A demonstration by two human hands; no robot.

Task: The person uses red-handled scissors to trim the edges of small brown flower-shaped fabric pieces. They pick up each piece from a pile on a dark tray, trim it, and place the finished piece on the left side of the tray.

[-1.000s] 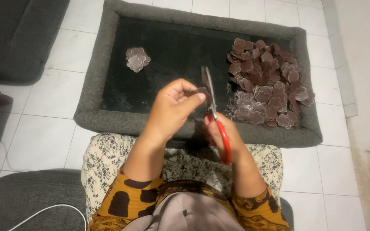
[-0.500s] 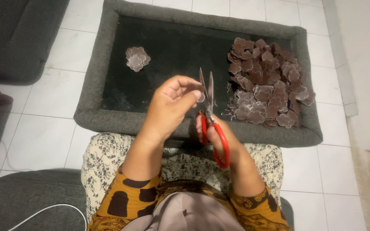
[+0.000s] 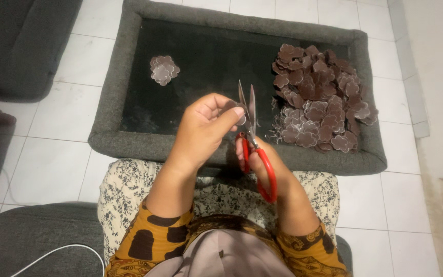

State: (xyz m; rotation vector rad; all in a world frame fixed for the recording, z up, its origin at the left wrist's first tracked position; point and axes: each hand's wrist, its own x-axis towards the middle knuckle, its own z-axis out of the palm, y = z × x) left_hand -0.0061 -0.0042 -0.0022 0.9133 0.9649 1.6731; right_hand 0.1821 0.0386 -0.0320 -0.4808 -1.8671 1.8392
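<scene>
White tiled floor (image 3: 62,107), grey-rimmed black tray (image 3: 114,97).

scissors (image 3: 252,134): shiny metal blades, glossy red plastic handles; tray (image 3: 109,110): matt grey felt rim.

A: Scissors (image 3: 252,138)?
B: Red handles, blades up, slightly apart, over tray's near edge.
A: Piece (image 3: 236,109)?
B: Small brown flower-shaped cutout, mostly hidden, pinched just left of blades. Can't tell if touching.

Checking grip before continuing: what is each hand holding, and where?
Right hand holds the scissors by their red handles; left hand pinches a small brown piece at its edge.
</scene>
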